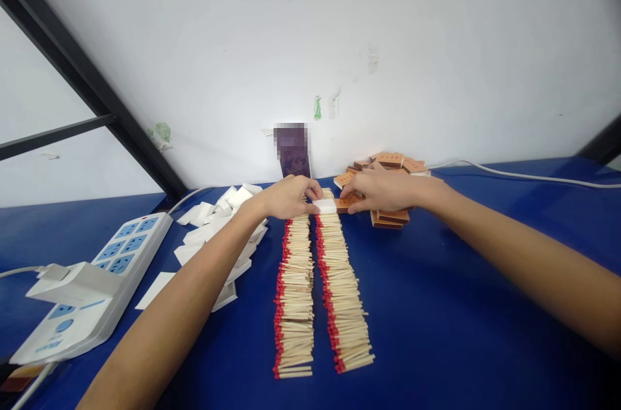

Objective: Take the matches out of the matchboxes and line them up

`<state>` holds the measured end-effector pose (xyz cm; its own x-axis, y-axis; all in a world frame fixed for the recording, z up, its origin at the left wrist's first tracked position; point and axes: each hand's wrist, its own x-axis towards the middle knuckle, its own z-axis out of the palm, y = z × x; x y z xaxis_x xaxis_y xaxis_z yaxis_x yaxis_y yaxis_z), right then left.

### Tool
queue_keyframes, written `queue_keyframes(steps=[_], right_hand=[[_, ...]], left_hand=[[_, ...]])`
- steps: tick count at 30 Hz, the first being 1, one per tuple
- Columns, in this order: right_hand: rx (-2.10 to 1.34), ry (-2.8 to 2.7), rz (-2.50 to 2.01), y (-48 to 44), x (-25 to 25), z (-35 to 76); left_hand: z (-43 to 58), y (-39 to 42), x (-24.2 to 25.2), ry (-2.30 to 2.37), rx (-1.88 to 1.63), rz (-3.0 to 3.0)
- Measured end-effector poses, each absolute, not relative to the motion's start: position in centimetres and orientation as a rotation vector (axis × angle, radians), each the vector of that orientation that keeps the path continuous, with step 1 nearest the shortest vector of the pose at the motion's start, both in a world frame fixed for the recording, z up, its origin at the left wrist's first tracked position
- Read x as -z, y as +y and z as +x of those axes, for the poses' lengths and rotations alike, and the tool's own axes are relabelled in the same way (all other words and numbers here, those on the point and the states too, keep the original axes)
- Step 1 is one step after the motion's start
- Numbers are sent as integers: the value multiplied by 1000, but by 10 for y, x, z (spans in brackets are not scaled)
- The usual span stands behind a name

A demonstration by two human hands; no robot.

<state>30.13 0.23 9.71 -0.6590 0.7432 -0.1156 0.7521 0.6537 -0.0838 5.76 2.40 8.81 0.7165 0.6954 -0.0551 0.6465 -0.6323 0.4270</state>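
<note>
Between my hands, a white matchbox tray [325, 205] lines up end to end with an orange-brown matchbox sleeve [345, 204], above the far end of the matches. My left hand [293, 196] pinches the tray between thumb and fingers. With thumb and fingertips, my right hand [372, 188] grips the sleeve. Whether the tray sits partly inside the sleeve, I cannot tell. Two long rows of red-tipped matches run toward me, a left row [297, 287] and a right row [342, 287]. Their heads point left.
White trays [213, 226] lie heaped beneath my left forearm. Orange-brown matchboxes [389, 216] are piled around my right hand. A power strip [116, 268] with a plugged-in adapter [77, 284] lies at left. A partly blurred dark card [294, 154] leans on the wall.
</note>
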Motion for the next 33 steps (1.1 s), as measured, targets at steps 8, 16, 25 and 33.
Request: queue_keyframes(steps=[8, 16, 25, 33], right_hand=[[202, 2765, 1296, 2, -102, 302], [434, 2917, 1267, 3, -108, 312], [330, 3059, 1821, 3, -139, 335], [89, 2718, 1991, 22, -144, 386]], left_hand=[[58, 22, -89, 1010, -177, 2469], [57, 21, -90, 1039, -136, 2515], [57, 22, -92, 1043, -184, 2527], [58, 19, -97, 1080, -170, 2563]])
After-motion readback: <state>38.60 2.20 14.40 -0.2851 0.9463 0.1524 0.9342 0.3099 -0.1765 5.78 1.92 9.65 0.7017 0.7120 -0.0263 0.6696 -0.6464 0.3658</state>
